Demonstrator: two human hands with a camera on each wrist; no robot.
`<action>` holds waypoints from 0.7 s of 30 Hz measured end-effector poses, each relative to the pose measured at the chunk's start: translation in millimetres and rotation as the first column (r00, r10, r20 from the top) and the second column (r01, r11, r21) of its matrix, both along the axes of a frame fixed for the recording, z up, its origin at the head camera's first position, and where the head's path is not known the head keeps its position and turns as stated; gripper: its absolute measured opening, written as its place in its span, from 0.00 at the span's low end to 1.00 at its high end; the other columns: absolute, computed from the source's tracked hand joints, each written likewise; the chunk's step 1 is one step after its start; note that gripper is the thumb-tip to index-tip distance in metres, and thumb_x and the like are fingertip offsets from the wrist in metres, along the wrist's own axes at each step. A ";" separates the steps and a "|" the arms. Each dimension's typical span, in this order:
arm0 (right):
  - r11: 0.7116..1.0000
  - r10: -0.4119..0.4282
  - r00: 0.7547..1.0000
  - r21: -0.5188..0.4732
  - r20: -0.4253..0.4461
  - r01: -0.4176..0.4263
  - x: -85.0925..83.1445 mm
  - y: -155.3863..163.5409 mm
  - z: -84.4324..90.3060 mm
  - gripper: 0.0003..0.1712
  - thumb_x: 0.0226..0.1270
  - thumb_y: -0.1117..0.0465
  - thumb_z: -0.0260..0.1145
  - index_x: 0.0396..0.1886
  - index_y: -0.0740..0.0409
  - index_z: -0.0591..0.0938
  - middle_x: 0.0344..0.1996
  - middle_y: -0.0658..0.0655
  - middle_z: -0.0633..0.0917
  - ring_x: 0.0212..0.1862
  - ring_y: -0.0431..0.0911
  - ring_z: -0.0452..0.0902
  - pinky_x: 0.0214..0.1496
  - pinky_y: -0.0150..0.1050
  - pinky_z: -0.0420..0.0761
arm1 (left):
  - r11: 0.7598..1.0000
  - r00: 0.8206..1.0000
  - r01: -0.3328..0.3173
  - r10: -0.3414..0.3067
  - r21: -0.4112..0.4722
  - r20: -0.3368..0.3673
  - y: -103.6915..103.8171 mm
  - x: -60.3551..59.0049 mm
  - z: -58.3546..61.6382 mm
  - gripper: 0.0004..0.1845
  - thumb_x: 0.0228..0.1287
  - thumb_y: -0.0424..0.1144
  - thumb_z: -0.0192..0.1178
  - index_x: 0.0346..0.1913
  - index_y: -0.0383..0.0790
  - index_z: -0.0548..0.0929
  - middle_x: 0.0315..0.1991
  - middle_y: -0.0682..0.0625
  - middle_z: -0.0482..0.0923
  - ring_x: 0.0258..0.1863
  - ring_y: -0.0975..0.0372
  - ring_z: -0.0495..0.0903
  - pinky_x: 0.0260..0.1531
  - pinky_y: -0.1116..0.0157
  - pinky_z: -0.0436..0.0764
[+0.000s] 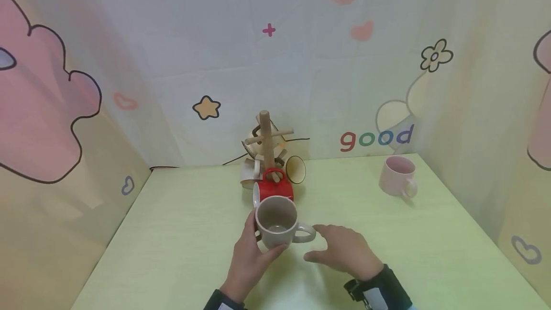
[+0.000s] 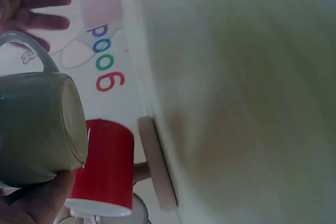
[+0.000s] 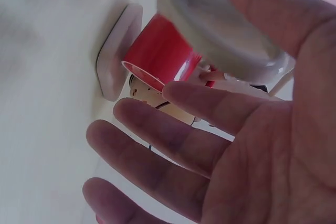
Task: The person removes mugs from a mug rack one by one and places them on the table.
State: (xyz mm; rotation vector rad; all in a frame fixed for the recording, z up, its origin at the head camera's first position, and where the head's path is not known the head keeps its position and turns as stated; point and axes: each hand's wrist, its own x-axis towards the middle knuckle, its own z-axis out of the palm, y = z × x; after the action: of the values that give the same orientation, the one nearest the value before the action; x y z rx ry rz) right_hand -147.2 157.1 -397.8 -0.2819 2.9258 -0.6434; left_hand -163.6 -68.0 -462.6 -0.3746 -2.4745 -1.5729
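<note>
My left hand [image 1: 255, 243] grips a grey-beige mug [image 1: 277, 221] by its body and holds it upright just above the table, handle [image 1: 304, 233] pointing right. In the left wrist view the mug [image 2: 37, 124] fills the left side with my thumb [image 2: 37, 200] under it. My right hand [image 1: 320, 243] hovers open beside the handle, fingers spread, touching nothing. The right wrist view shows its palm [image 3: 252, 145] below the mug's base [image 3: 220, 24]. Just behind stands a wooden mug tree [image 1: 267, 138] with a red mug [image 1: 275, 188] hanging low on it.
Several more mugs hang on the tree's pegs, one with a dark rim [image 1: 296, 169]. A pink mug [image 1: 398, 176] stands at the table's far right. The tree's round base [image 2: 155, 161] rests on the light green table [image 1: 172, 233]. Patterned cloth walls enclose three sides.
</note>
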 end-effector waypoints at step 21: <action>0.977 0.183 0.953 -0.061 -0.240 -0.203 0.2 4.9 -8.9 0.05 0.65 0.59 0.67 0.29 0.49 0.83 0.20 0.41 0.75 0.24 0.38 0.68 0.25 0.35 0.69 | 0.971 0.967 0.153 -0.186 -0.185 -0.176 13.9 4.6 -4.3 0.54 0.49 0.40 0.79 0.75 0.43 0.55 0.66 0.47 0.69 0.59 0.55 0.76 0.52 0.56 0.81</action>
State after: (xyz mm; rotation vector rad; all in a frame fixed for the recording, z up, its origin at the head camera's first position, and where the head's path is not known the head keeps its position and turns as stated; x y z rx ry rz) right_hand -147.0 162.0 -406.7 -0.6891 3.0381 -0.7519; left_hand -159.0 -54.0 -466.9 -0.7481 -2.4863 -1.3122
